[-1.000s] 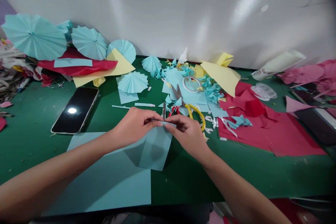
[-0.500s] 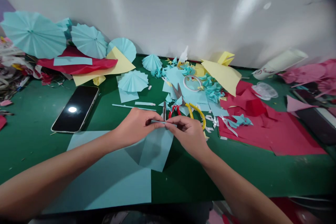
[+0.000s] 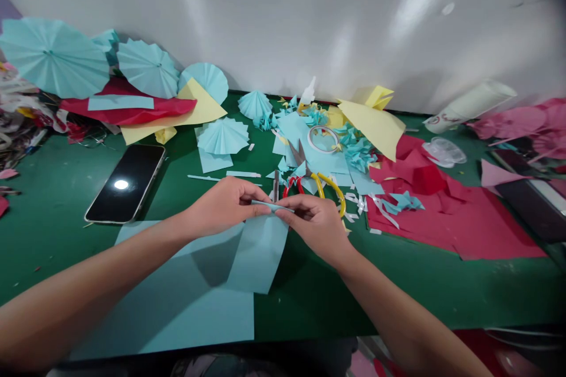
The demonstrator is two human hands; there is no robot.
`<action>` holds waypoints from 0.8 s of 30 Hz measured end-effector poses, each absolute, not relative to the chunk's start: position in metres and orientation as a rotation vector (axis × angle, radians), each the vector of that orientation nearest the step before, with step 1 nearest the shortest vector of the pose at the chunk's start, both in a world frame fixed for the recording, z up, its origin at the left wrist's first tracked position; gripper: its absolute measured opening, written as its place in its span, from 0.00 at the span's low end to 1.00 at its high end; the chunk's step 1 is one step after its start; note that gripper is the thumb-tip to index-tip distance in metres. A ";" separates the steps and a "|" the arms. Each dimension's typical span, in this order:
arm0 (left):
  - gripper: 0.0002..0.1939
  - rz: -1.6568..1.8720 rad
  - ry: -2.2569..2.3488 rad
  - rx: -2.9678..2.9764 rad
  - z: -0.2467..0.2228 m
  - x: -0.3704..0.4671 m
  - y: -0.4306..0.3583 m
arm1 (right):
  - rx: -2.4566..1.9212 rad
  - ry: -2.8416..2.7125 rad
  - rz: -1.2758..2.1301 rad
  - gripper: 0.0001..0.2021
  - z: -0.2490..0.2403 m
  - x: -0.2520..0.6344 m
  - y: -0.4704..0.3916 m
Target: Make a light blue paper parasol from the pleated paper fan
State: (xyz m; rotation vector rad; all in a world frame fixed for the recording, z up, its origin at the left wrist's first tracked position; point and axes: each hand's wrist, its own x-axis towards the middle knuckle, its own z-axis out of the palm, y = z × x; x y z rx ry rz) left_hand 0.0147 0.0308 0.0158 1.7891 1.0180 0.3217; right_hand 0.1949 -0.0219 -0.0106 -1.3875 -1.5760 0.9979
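Between my two hands a light blue paper strip [image 3: 260, 253] is pinched along its far edge, which is folded over into a narrow band. My left hand [image 3: 223, 206] grips the left end of that fold with thumb and fingers. At the right end, my right hand [image 3: 316, 221] pinches the same fold, thumb below and fingertips above. The strip's loose part hangs toward me, over a larger light blue sheet [image 3: 190, 312] lying on the green table. Just beyond my fingers are scissors with yellow handles [image 3: 338, 191] and a red-handled tool [image 3: 293, 184].
A phone [image 3: 126, 184] lies left. Pleated blue paper fans [image 3: 53, 58] lean along the wall. Blue scraps surround a tape roll [image 3: 323, 139] and a glue bottle [image 3: 308, 93]. Red paper sheets [image 3: 486, 230] cover the right side, near a white cylinder [image 3: 471, 106].
My hands have shifted slightly to the left with the strip. Its hanging part has swung a little toward me and to the left, and more of the folded edge shows between my fingers.
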 end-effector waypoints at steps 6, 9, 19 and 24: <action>0.10 0.353 1.042 1.821 0.015 0.015 0.028 | -1.401 -1.584 0.966 0.07 -0.009 0.194 -0.022; 0.11 0.356 1.065 1.813 0.015 0.015 0.026 | -1.405 -1.600 0.928 0.06 -0.009 0.193 -0.023; 0.10 0.354 1.110 1.735 0.017 0.020 0.023 | -1.387 -1.658 0.859 0.03 -0.007 0.191 -0.023; 0.10 0.351 1.102 1.756 0.018 0.019 0.023 | -1.386 -1.634 0.925 0.05 -0.008 0.191 -0.023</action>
